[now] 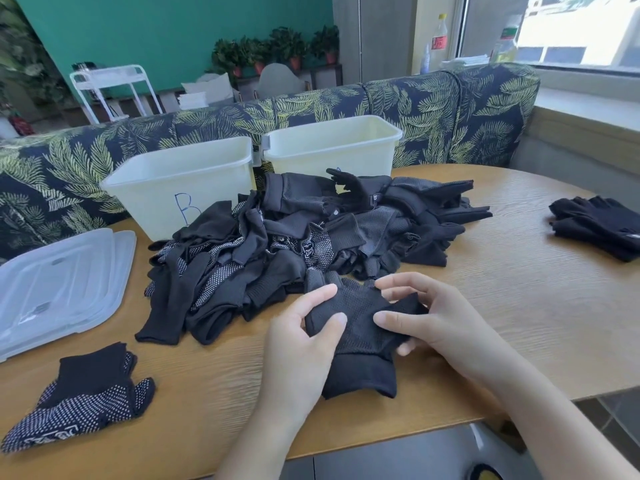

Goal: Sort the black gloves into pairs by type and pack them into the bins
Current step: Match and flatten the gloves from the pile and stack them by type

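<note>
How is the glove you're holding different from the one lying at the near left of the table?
The held glove is plain black mesh, gripped by both the left hand and right hand. The dotted glove carries white grip dots and lies untouched on the table. Both are black with a knit cuff.

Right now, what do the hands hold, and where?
Both hold one black mesh glove: left hand pinches its left edge, right hand its right edge.

Glove pile [311, 237] at table [502, 306] centre. Behind it, two bins [180, 181] side by side, sofa [433, 109] behind those. Lids [59, 289] far left. Glove pair [86, 396] front-left, another [599, 226] far right. Both hands [301, 344] hold one glove [360, 341] in front of pile.
</note>
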Demonstrator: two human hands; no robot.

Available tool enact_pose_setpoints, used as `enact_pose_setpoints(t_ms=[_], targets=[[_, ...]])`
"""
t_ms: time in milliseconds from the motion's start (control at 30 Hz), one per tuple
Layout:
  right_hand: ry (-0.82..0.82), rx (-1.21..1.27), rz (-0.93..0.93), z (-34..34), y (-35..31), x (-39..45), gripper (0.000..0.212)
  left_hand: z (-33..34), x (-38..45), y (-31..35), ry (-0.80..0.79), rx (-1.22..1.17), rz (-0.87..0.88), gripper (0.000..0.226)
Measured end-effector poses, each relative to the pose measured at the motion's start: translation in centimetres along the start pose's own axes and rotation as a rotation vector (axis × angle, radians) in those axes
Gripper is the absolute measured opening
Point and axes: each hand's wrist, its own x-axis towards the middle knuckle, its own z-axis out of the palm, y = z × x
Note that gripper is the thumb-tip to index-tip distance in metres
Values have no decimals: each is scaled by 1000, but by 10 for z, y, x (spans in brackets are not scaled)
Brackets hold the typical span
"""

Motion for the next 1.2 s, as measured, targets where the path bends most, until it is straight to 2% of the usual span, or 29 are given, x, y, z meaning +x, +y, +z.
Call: enact_pose_setpoints(t_ms=[267,433,533,633,733,800,867,967,1067,1200], targets=[[14,-434,-112,-9,11,-5,22,-11,-16,-3,-68,387,90,42],[82,-683,-253,-7,11,-6,21,-19,-20,-8,46,631,240,39],[135,-712,-410,-1,10,-6,22,-21,-21,-11,64,608,366,33],[20,-761,-449,5,10,-8,35,-22,-24,-11,-79,567,431,38],[-67,-874,-407,6,18,-8,51,-23,-24,-18,-215,665,374,67],[-79,-890,-400,6,21,-7,50,-25,-21,-23,-262,749,348,79],[-75,-869,-422,6,21,-7,44,-28,-19,-26,-292,775,323,81],[7,-703,-413,3,17,-8,34,-31,-21,-24,-289,737,320,71],[116,-581,-355,-7,17,-6,31,-31,-24,-23,-238,652,413,59],[165,-617,-310,-16,23,-2,32,-26,-24,-20,-279,636,433,60]])
